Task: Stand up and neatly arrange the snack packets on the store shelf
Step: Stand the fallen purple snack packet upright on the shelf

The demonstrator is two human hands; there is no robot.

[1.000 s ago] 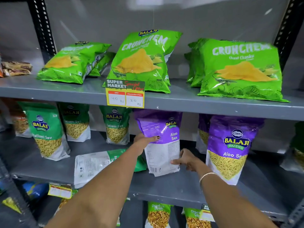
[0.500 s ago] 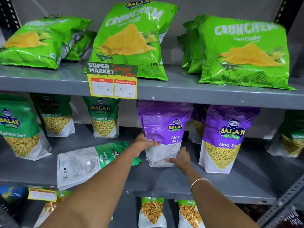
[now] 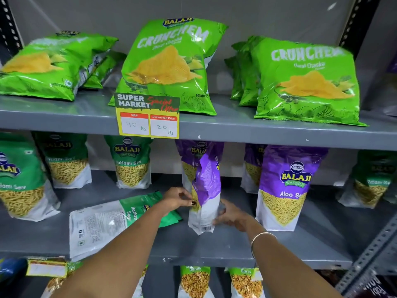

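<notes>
**A:** Where's the risk right now?

**B:** The purple Aloo Sev packet [image 3: 206,190] is upright but turned edge-on, near the middle of the middle shelf [image 3: 193,244] and a little back from its front edge. The left hand [image 3: 177,198] pinches its left side with the fingertips; the right hand [image 3: 231,216] cups the lower right side, blurred, so I can't tell how firmly it grips. If either lets go before the base sits flat, I'd expect the packet to topple forward or slump against the standing Aloo Sev packet [image 3: 285,188] just beside it on the right

**A:** What makes it so unsteady?

**B:** It's a soft, glossy film pouch, crinkled along the top, with loose sev inside that shifts its weight. The bottom seam looks narrow and folded rather than spread. Slick plastic on a smooth painted metal shelf would slide easily

**A:** Anything else in the way?

**B:** A green Ratlami Sev packet [image 3: 120,222] lies flat, back side up, towards the left part of the front edge, under the left forearm. A careless sweep of that arm could nudge it off the lip. Behind the held pouch another purple packet [image 3: 193,160] leans near the back wall; a push too deep could tip it

**A:** And up top?

**B:** Puffy Crunchem bags [image 3: 171,67] on the upper shelf, pillow-shaped and air-filled, clear of the hands
</notes>
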